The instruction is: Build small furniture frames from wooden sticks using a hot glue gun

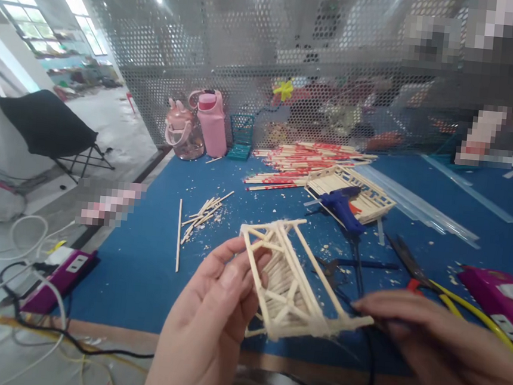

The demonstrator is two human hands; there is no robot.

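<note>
My left hand (222, 309) is closed around the left side of a small wooden stick frame (294, 279). The frame is tilted above the front of the table, with crossed sticks, rows of thin sticks inside and whitish glue at the joints. One long stick runs along its right side, apart from the main panel. At the lower right, my right hand (445, 347) is blurred, its fingertips close to the protruding stick end. Whether those fingers grip it, I cannot make out. Beyond the frame, a blue glue gun (345, 209) rests on a second stick-built piece (373, 194).
Red-marked chopsticks (304, 164) are piled at the back, with clear glue sticks (421, 207) to their right. Cut sticks (205, 215) lie at left. Yellow-handled pliers (415, 269) and a purple power strip (494, 297) are at right. A pink bottle (212, 126) stands by the mesh.
</note>
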